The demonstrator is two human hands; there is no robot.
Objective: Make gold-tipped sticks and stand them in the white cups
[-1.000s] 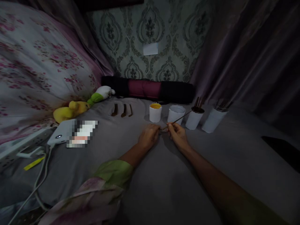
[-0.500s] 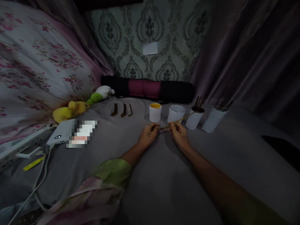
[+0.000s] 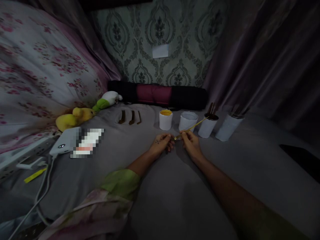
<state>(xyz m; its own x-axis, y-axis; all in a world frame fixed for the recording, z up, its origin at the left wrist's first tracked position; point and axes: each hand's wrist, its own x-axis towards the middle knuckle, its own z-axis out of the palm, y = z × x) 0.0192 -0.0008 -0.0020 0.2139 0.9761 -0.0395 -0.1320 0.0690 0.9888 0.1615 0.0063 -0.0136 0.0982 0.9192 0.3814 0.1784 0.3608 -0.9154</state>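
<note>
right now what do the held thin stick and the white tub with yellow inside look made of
Thin stick: perhaps smooth painted wood, straight and yellowish; a glint near its lower end hints at metal. White tub: matte, possibly plastic or card; its pale, shineless wall leaves that open.

On the cloth point(image 3: 160, 206), four cups point(image 3: 207, 129) stand in a row, with sticks point(image 3: 212, 108) in the two right ones. Left of the row lie three items point(image 3: 132, 119); farther left lie two soft toys point(image 3: 67, 122), and before them a box point(image 3: 65, 140). Behind the row, before the wall point(image 3: 160, 30), lies a roll point(image 3: 155, 94). The rod point(image 3: 195, 125) is in the right hand point(image 3: 192, 143), its near end beside the left hand point(image 3: 160, 144).
</note>
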